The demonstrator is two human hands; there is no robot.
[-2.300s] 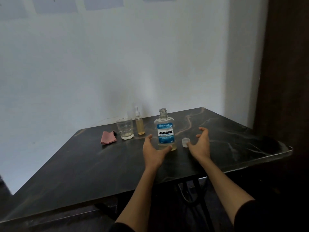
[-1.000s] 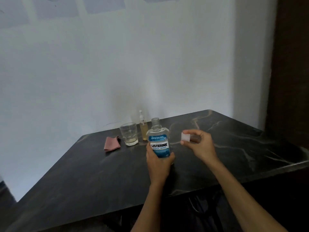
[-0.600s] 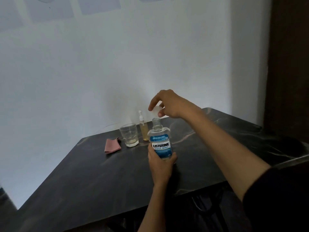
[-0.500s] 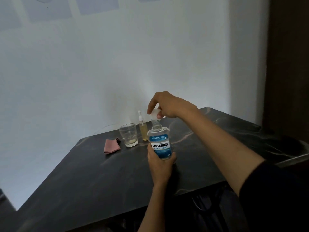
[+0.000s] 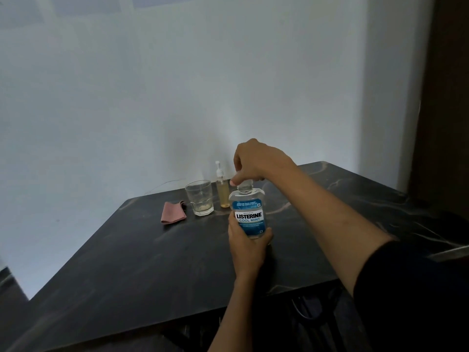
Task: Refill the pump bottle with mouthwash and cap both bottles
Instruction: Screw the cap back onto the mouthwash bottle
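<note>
Cap (image 5: pixel 245 184) under right hand (image 5: pixel 256 161), on mouthwash bottle (image 5: pixel 248 214) neck.

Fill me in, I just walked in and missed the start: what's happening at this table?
A person is capping a mouthwash bottle. The left hand grips its lower body, while the right hand holds the clear cap down on its neck. Behind it a small pump bottle of yellowish liquid stands with its pump on, beside a glass and a pink cloth.
</note>
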